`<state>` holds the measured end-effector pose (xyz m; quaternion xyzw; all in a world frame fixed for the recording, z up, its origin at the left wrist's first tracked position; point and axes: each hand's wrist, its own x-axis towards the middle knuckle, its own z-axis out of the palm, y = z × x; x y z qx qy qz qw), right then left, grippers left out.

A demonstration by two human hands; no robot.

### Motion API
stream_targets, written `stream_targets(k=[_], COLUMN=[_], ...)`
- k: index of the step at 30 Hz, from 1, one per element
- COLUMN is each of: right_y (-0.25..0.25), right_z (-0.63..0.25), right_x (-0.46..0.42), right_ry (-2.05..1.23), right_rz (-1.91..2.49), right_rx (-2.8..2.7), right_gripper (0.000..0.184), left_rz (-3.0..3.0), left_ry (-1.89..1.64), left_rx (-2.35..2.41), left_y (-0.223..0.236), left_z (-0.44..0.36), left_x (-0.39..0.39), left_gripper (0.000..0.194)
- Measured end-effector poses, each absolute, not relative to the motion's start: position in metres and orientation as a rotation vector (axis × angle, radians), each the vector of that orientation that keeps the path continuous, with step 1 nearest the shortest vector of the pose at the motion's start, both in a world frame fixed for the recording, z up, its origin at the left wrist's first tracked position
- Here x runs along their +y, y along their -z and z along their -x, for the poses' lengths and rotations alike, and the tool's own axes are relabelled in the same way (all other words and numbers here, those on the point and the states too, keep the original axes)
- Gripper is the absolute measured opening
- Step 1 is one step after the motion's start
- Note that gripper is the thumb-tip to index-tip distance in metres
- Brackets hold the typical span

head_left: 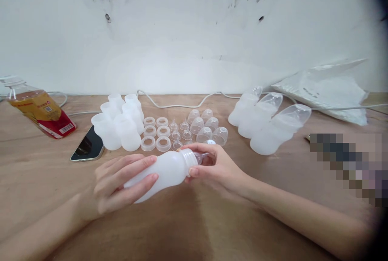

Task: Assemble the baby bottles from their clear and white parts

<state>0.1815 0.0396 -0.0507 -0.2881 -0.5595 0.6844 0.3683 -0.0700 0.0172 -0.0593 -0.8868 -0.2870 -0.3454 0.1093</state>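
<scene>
A frosted white baby bottle (165, 174) lies tilted in the air above the table's front part, its neck pointing right. My left hand (121, 184) is wrapped round its body. At the neck, the thumb and fingers of my right hand (216, 166) grip the ribbed collar ring (189, 161). A clear nipple (199, 157) sticks out of that ring toward my right palm, partly hidden by the fingers. Just behind the bottle stand rows of loose collar rings (163, 143), clear nipples (175, 135) and clear domed caps (204, 134).
Several open bottle bodies (127, 129) stand at back left, beside a phone (87, 145) and a drink bottle (45, 109). Three capped baby bottles (266, 133) stand at right. Behind them lie a white plastic bag (324, 87) and a cable (182, 106) along the wall. A blurred-out patch covers the far right.
</scene>
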Motion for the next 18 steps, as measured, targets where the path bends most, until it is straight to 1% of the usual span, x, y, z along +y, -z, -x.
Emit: stream_targets(k=[3,5,6,10,13,18], right_y=[0.053,0.055,0.056,0.055,0.054,0.061], right_z=[-0.177,-0.175,-0.174,-0.177,-0.179,-0.176], right_x=[0.037,0.035,0.033,0.029,0.03,0.031], right_ry=[-1.786,-1.759,-1.725,-1.487,-1.372,-1.412], right_rz=[0.803,0.819,0.817,0.819,0.82,0.773], right_rx=[-1.348,-1.379,-1.424,-1.676,-1.815,-1.872], right_gripper=[0.035,0.039,0.042,0.044,0.043,0.043], left_rz=[2.758,2.896,2.961,3.078,3.037,2.936], left_ry=[0.979,1.02,1.038,0.892,0.844,1.021], left_rx=[-0.718,-0.769,-0.833,-1.077,-0.954,-0.736], left_y=[0.056,0.054,0.053,0.053,0.057,0.062], left_z=[0.068,0.066,0.066,0.064,0.064,0.064], left_x=[0.025,0.027,0.027,0.023,0.022,0.021], left_gripper=[0.049,0.063,0.067,0.059,0.057,0.055])
